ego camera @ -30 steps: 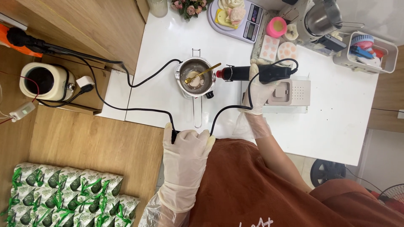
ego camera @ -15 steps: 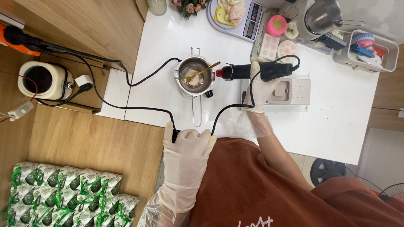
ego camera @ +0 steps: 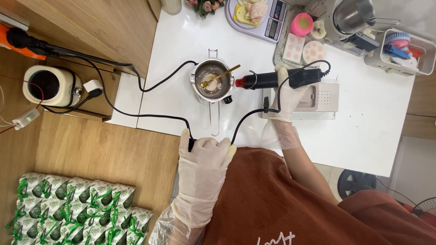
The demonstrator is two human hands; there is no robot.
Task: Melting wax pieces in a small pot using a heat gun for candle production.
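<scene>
Gloved hands work over a white table (ego camera: 363,136) in the head view. Right hand (ego camera: 287,97) grips a black heat gun (ego camera: 277,80), red nozzle pointing left, just beside a small metal pot (ego camera: 212,81) holding a gold spoon (ego camera: 220,75). Left hand (ego camera: 203,165) closes around the black cord (ego camera: 136,111) at the near table edge.
</scene>
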